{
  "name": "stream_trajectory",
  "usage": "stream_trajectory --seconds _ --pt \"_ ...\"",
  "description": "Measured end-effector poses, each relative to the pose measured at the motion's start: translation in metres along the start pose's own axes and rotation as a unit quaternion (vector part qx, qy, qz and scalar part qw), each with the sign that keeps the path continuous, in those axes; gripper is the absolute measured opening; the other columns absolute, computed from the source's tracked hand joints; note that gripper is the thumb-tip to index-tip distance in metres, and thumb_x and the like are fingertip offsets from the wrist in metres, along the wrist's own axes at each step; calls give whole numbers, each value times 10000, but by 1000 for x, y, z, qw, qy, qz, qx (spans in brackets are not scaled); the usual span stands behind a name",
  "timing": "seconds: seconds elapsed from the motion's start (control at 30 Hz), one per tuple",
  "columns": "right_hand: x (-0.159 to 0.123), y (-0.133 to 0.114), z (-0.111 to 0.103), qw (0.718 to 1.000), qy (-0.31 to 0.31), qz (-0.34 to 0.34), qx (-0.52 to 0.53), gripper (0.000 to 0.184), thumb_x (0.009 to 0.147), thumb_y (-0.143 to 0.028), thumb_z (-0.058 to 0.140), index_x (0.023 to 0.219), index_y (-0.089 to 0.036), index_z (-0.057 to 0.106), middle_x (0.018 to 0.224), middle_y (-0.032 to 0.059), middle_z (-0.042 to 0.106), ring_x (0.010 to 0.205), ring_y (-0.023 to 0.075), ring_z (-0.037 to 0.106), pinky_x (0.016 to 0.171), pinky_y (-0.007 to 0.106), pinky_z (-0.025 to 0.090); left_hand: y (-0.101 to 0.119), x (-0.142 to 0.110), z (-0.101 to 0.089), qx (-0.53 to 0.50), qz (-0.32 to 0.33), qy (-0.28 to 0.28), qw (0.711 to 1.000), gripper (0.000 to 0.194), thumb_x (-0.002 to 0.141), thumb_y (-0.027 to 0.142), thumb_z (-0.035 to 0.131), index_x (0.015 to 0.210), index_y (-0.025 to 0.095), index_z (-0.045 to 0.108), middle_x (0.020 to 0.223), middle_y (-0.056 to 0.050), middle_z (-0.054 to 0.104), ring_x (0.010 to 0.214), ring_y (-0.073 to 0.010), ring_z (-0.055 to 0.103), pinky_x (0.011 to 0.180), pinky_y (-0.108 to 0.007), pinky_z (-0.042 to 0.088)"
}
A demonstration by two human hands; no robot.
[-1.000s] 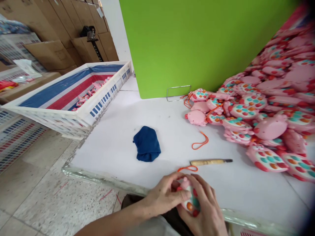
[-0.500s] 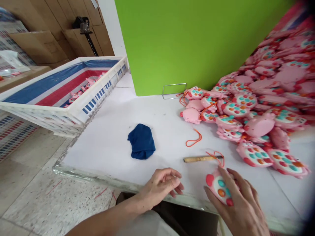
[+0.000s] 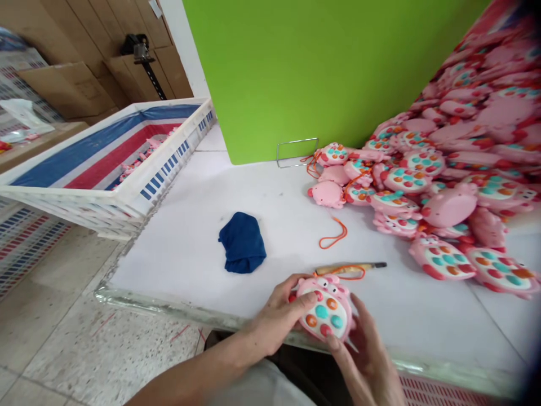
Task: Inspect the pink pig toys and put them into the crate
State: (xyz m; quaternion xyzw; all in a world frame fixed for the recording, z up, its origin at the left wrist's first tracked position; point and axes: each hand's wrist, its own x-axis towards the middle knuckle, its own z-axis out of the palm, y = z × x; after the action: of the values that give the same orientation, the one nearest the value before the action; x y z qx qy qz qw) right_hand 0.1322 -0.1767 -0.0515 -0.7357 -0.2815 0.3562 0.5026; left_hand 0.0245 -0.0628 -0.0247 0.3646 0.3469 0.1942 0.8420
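Observation:
Between my two hands, at the table's front edge, is a pink animal-shaped toy (image 3: 323, 310) with a white front and several coloured round buttons. My left hand (image 3: 284, 310) grips its left side, the thumb lying across the front. At its lower right, my right hand (image 3: 359, 349) holds it with the thumb near a bottom button. An orange cord loop (image 3: 353, 272) extends from the toy's top over a wooden-handled tool (image 3: 372, 265) with a dark tip. Another orange cord (image 3: 336, 234) lies farther back on the white table.
A folded blue cloth (image 3: 242, 243) lies left of centre. Many similar pink toys (image 3: 450, 206) are heaped at the right. Behind stands a green board (image 3: 329, 73) with a wire frame (image 3: 297, 153) at its foot. A white crate (image 3: 169, 163) with a striped liner stands at left.
The toy has moved left from my right hand to between both hands, its button side now facing up. My left hand has closed on it. The cord shifted left over the tool.

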Motion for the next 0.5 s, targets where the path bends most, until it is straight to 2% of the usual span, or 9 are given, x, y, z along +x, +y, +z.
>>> stream_trajectory --seconds 0.07,0.13,0.23,0.33,0.5 --pt "-2 0 3 996 -6 64 55 774 718 -531 640 1347 -177 361 1186 114 631 991 252 643 810 311 542 -2 -1 -1 -13 7 -17 1000 493 744 427 658 1148 180 519 1090 -104 611 916 -221 615 732 -319 508" --pt "-2 -4 6 993 -12 89 77 768 696 -530 666 1318 -171 395 1157 103 652 991 246 644 820 292 536 -3 -3 -2 -15 13 -21 1000 479 763 406 646 1171 196 507 1121 -99 602 923 -211 613 747 -316 509" --pt "-2 -12 9 991 -35 84 93 728 724 -524 645 1316 -185 392 1207 96 625 1022 232 630 836 274 525 -2 -4 -4 13 16 -3 1000 487 733 373 683 1156 193 524 1089 -92 615 901 -212 618 702 -293 518" --pt "-1 -15 10 993 -23 80 82 741 727 -545 629 1326 -188 379 1215 93 619 1013 227 633 835 266 522 1 -3 -4 10 -2 1 1000 515 707 385 702 1150 192 525 1066 -95 621 867 -222 628 636 -276 517" --pt "-2 -13 10 996 -12 78 42 765 693 -548 660 1316 -187 400 1133 87 660 976 238 644 813 283 528 2 -3 -8 -2 5 -18 1000 470 726 380 684 1137 209 533 1057 -75 621 884 -208 622 667 -277 517"
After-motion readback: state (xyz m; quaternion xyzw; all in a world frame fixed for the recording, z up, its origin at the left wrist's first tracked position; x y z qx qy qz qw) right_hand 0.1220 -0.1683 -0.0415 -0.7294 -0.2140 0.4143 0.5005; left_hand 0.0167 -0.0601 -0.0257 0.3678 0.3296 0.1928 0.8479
